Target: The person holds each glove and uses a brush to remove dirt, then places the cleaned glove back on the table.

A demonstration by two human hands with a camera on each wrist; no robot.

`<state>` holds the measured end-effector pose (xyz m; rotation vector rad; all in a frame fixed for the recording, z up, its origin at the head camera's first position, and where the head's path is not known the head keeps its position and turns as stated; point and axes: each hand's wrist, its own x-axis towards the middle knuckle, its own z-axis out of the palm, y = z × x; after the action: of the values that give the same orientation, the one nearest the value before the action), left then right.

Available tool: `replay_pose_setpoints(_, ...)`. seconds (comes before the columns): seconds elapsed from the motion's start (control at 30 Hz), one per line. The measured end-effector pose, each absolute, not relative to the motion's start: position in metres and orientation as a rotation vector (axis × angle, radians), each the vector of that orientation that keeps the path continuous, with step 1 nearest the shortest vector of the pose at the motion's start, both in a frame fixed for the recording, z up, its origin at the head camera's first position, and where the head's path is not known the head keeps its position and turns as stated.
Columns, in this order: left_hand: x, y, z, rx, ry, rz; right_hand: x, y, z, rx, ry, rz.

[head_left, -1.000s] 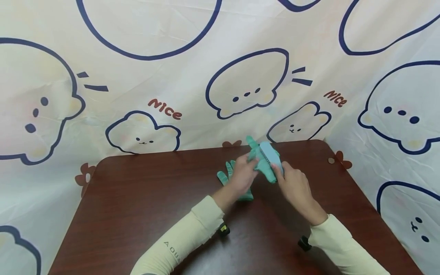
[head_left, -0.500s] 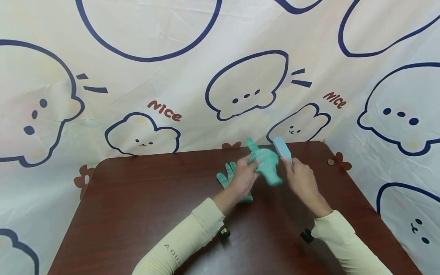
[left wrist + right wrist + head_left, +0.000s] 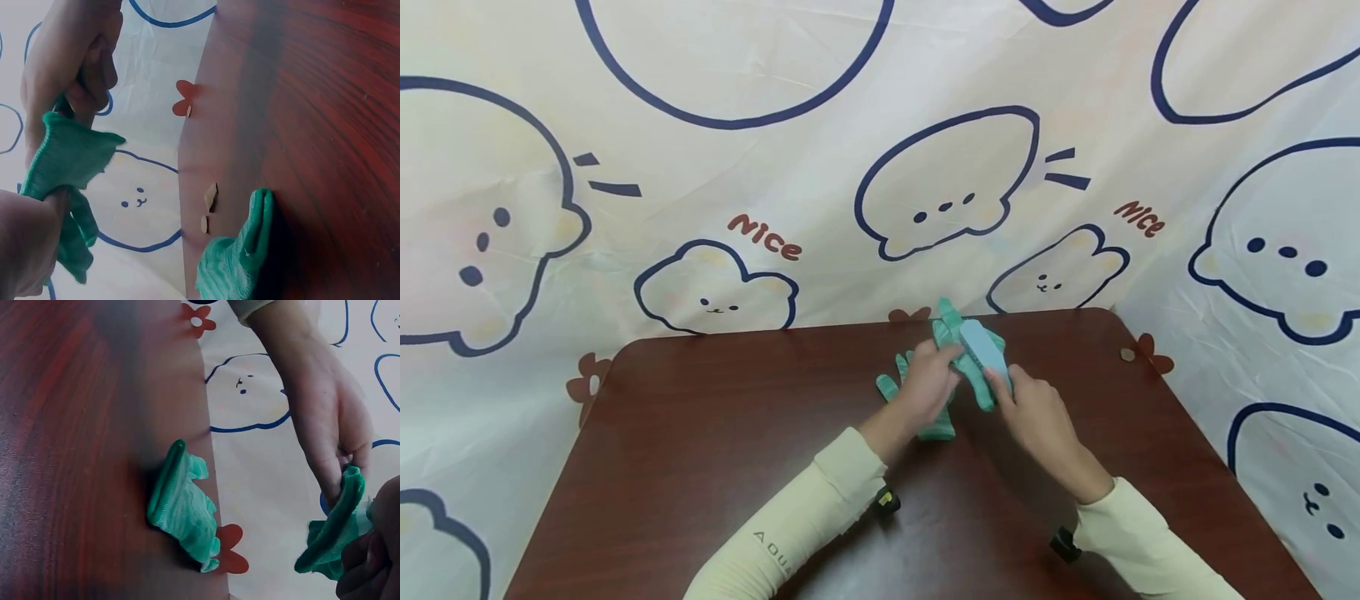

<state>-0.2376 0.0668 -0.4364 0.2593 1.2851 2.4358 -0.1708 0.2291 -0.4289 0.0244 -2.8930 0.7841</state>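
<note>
Over the far part of the table, my left hand (image 3: 928,385) pinches the edge of a green knit glove (image 3: 949,315), which hangs in the air. My right hand (image 3: 1041,421) grips a light blue brush (image 3: 983,343) by its handle end, thumb along it. The brush head overlaps the glove in the head view, its bristle edge facing left. A second green glove (image 3: 936,427) lies on the table under my left hand, partly hidden by it. The right wrist view shows that lying glove (image 3: 187,512) whole; there my right hand (image 3: 372,562) hides most of the brush.
The brown wooden table (image 3: 737,450) ends at a cartoon-printed cloth (image 3: 820,183) at the back and sides. A small round spot (image 3: 1127,355) shows near its far right corner. A black strap piece (image 3: 1064,543) sits at the right sleeve.
Half a second ago the brush was off to the right of the glove; now it is back left over it, as a second ago. The left hand keeps its hold and the lying glove stays put.
</note>
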Motion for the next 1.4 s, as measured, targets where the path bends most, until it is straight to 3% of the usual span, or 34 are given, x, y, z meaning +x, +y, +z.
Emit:
replay_pose_setpoints(0.37,-0.236,0.072,-0.436,0.268,1.278,2.383,-0.185,0.245,-0.429,-0.096,-2.831,0.629)
replay_pose_setpoints(0.73,-0.236,0.071,-0.435,0.190,1.329,2.402,-0.195,0.268,-0.429,-0.201,-2.856,0.808)
replay_pose_setpoints(0.93,-0.239,0.064,-0.432,0.209,1.265,2.425,-0.180,0.250,-0.422,-0.041,-2.868,0.969)
replay_pose_setpoints(1.1,-0.240,0.063,-0.431,0.298,1.197,2.440,-0.171,0.233,-0.424,0.105,-2.892,0.843)
replay_pose_setpoints(1.4,-0.239,0.067,-0.434,0.214,1.396,2.309,-0.177,0.238,-0.430,0.024,-2.845,0.652)
